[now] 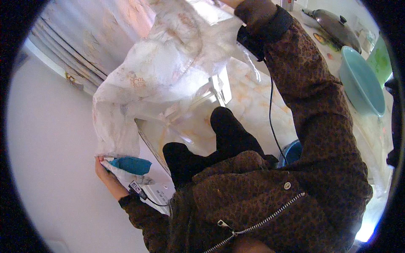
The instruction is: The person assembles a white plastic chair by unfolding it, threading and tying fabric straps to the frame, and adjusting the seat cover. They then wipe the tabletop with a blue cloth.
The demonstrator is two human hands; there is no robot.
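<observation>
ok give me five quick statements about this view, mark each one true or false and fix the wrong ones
1. The left hand has its fingers gripping the lower end of a white patterned cloth. True.
2. A domed lid with a black knob is near a light-blue basin. True.
3. The basin is on the person's left. False: it is on the right.
4. A patterned curtain hangs at the upper left. True.
5. Both hands show whole. False: the right hand is mostly cut off by the top edge.
</observation>
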